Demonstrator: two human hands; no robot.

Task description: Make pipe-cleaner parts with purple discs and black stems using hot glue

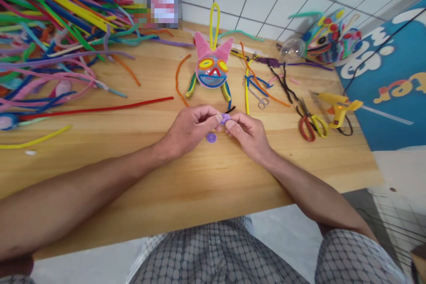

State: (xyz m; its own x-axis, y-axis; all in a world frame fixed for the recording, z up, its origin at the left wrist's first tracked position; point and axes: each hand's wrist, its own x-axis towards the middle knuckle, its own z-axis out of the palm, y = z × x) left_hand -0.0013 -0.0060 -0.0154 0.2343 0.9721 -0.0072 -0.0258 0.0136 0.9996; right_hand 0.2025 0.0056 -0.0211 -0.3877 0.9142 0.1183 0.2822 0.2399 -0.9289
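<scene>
Between the fingertips of my left hand (198, 124) and my right hand (249, 133) is a small purple pipe-cleaner coil (225, 118); both hands pinch it just above the table. A second purple coil (211, 137), flat and round, lies on the wood below my left fingers. Behind my hands stands a clear ball figure (212, 71) with pink ears, yellow and orange eyes, a red nose, a blue mouth and a yellow loop on top. A short black piece (230, 109) shows just beyond my fingers.
Many coloured pipe cleaners (66, 22) pile up at the left. To the right lie red-and-yellow-handled scissors (311, 122), a yellow glue gun (339, 106) and small metal scissors (259, 99). A clear ball (293, 50) and a colourful figure (329, 40) stand near the tiled wall.
</scene>
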